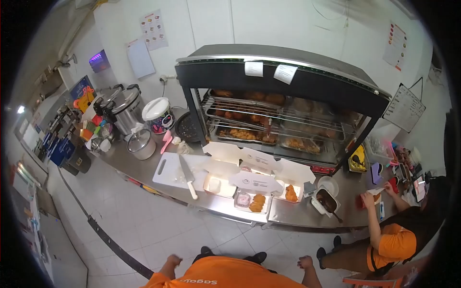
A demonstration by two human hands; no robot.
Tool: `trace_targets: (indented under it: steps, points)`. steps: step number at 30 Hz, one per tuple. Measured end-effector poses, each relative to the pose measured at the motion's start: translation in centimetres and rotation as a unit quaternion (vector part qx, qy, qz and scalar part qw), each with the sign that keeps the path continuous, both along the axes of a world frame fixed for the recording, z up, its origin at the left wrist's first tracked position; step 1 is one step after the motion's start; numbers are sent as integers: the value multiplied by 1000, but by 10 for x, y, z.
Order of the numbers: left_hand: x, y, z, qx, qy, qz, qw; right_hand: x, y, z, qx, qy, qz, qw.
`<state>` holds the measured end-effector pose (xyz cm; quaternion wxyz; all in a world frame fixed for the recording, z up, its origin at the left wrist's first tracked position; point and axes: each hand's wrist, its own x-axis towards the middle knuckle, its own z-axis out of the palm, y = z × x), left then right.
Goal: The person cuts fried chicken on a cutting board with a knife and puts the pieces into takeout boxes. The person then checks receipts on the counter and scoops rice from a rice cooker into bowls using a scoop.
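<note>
My left hand (174,260) hangs low beside my orange shirt, away from the counter, fingers loosely curled and nothing visible in them. On the other side hangs my right hand (305,261), also curled and seemingly empty. Both are nearest to the counter's front edge. On the counter, open cardboard food boxes (257,183) stand in a group. One holds a round pinkish tub (243,199) and fried chicken pieces (258,203); another holds fried chicken (291,193). To their left, a knife (187,176) lies across a white cutting board (166,171).
A heated display cabinet (283,77) with trays of fried food stands behind the boxes. A tub of dark sauce (326,199) with a utensil is at right, near a co-worker (396,240) handling a red item. A lidded pot (141,144) and white bucket (157,115) stand left.
</note>
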<state>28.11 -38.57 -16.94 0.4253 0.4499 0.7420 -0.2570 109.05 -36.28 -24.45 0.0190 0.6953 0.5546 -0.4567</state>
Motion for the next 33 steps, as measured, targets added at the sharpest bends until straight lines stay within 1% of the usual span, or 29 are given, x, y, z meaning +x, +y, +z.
trace_targets:
  steps: [1,2,4,7,9,10,11,12,13,14,15,16,17,18,19,20,21,22,23,24,25,26,27,28,30,32,33]
  points:
    - [-13,-26,5,-73,20,7,997,-21,22,14,-40,41,-174,983]
    - [-24,-46,10,-77,-22,74,994,-44,43,23,-77,83,-343,932]
    - [-47,-81,9,-66,-94,187,976,-95,72,65,-55,110,-323,938]
    - [-66,-99,-8,43,-179,337,923,-165,100,57,-62,98,-248,962]
    - [-78,-106,-29,109,-257,418,864,-224,119,52,-93,46,-122,987]
    - [-84,-112,-40,129,-289,440,840,-249,120,47,-113,14,-56,992]
    - [-92,-115,-52,136,-310,461,820,-277,127,38,-95,-15,118,988]
    - [-100,-116,-55,156,-308,440,829,-308,132,33,-75,-46,288,953]
    - [-111,-111,-57,175,-304,419,837,-344,125,45,-127,34,149,980]
    - [-125,-100,-60,168,-308,415,840,-383,124,63,-173,116,7,978]
    - [-139,-88,-61,162,-310,411,842,-415,138,53,-160,164,137,964]
    - [-153,-80,-58,155,-309,409,845,-448,151,37,-145,209,264,930]
    - [-167,-73,-57,149,-308,406,847,-506,167,72,-1,167,452,876]
    - [-180,-67,-58,142,-307,403,851,-568,183,195,-88,229,436,866]
    - [-186,-61,-60,134,-306,402,853,-621,178,274,7,327,423,845]
    - [-193,-54,-62,126,-306,400,855,-666,166,366,94,432,443,780]
    - [-200,-36,-60,134,-287,372,872,-698,151,456,100,489,483,720]
    - [-204,-4,-55,152,-256,318,900,-726,128,514,230,571,524,589]
    - [-200,37,-29,181,-216,256,925,-745,114,561,277,609,556,494]
    - [-186,79,18,216,-188,199,937,-758,106,593,282,629,582,432]
    - [-177,107,60,274,-267,186,905,-770,99,620,278,641,608,376]
    - [-169,135,102,322,-350,169,863,-778,99,635,266,640,629,352]
    - [-163,164,120,364,-354,99,856,-785,101,647,247,639,648,331]
    - [-159,190,137,402,-355,29,844,-788,103,655,233,636,661,322]
    - [-147,229,208,358,-421,-5,833,-787,106,664,211,636,671,317]
    - [-128,262,290,315,-437,-47,841,-783,108,667,191,640,672,320]
    - [-128,283,304,307,-431,-68,846,-775,110,668,185,640,672,324]
